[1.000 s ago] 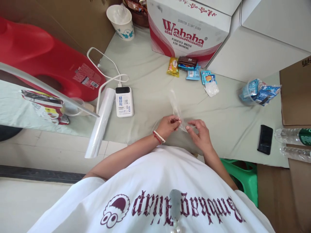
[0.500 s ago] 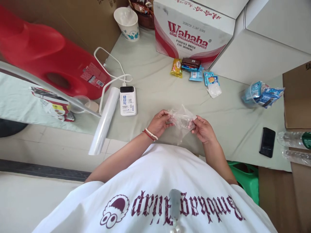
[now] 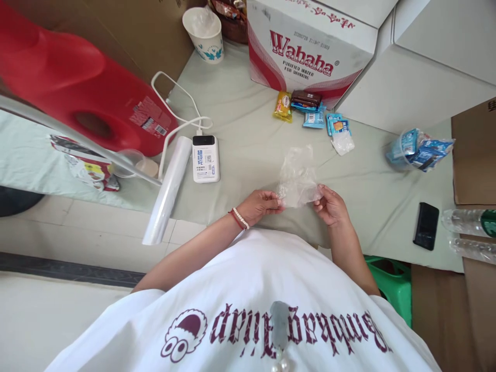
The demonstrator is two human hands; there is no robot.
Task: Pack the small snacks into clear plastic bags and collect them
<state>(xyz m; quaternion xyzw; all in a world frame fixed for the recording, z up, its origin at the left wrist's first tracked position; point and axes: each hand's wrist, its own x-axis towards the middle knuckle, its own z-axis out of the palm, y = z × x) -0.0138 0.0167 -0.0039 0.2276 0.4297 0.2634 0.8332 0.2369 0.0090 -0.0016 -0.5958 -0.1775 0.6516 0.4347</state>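
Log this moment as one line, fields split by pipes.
left hand: holds plastic, left side | right hand: holds plastic, right side | plastic: spread between hands | power bank: on table, left of hands

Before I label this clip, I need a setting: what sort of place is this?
Probably an indoor snack or storage corner, though whether at home or a workplace I can't tell. A purified-water carton stands on a covered table, with small wrapped snacks in front of it.
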